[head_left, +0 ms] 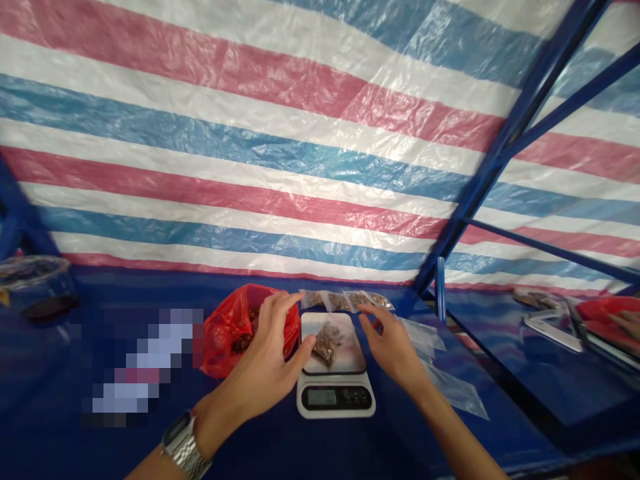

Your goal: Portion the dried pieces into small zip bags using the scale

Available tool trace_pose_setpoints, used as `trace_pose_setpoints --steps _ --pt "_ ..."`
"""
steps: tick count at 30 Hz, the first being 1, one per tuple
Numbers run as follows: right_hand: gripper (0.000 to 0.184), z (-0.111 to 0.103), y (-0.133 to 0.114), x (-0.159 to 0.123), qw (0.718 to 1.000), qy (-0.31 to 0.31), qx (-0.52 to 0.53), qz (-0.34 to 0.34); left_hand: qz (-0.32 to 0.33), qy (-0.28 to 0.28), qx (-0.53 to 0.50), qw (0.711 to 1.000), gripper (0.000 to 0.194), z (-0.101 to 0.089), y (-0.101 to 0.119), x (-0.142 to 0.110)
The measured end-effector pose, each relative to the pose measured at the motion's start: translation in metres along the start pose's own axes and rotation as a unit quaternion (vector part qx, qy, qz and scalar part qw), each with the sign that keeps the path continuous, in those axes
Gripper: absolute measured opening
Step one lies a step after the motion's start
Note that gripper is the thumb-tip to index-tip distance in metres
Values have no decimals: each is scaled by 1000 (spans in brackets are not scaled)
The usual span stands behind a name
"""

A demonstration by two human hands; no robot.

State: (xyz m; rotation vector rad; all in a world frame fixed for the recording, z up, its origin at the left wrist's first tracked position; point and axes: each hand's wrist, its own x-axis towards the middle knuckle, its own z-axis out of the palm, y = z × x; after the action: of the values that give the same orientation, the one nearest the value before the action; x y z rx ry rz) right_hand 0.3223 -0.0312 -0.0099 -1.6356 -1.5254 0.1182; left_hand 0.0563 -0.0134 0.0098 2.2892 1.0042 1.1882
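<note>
A small clear plastic bag (pixel 326 348) with brown bits in it lies on the pan of a white digital kitchen scale (pixel 336 396). My left hand (pixel 270 347) is at the left side of the pan, fingers apart, its thumb tip close to the bag; whether it touches cannot be told. At the pan's right edge is my right hand (pixel 393 343), fingers loosely curved and holding nothing. A red plastic bag (pixel 217 343), its mouth open on dark brown pieces, stands behind and left of my left hand.
Several filled clear bags (pixel 345 301) lie in a row behind the scale. Flat clear bags (pixel 457 390) lie to the right. A blue metal post (pixel 480 180) rises at the right before a striped tarp (pixel 250 167). At far left is a clear container (pixel 33 277).
</note>
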Motion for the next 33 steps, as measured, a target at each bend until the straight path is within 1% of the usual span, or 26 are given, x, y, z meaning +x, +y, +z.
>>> trace_pose_setpoints --steps 4,11,15,19,21,26,31,33 --pt "38 -15 10 2 999 33 -1 8 5 3 17 1000 52 0 1 -3" --pt "36 -26 14 -3 999 39 -1 17 2 12 36 999 49 0 -7 -4" --pt "35 -27 9 2 999 52 3 13 -4 35 48 998 46 2 -8 -3" --pt "33 -20 -2 9 998 60 -1 -7 6 48 54 997 45 3 -5 -1" --pt "31 -16 -7 11 999 51 -7 -19 8 54 55 997 44 2 -4 0" --pt "30 -7 -15 11 998 4 -43 -37 15 85 71 994 42 -4 -2 3" --pt "27 -2 -15 6 991 -70 -115 -14 20 98 73 992 38 -9 2 4" --pt "27 -1 -15 5 989 -82 -122 -2 21 98 69 993 38 -10 3 4"
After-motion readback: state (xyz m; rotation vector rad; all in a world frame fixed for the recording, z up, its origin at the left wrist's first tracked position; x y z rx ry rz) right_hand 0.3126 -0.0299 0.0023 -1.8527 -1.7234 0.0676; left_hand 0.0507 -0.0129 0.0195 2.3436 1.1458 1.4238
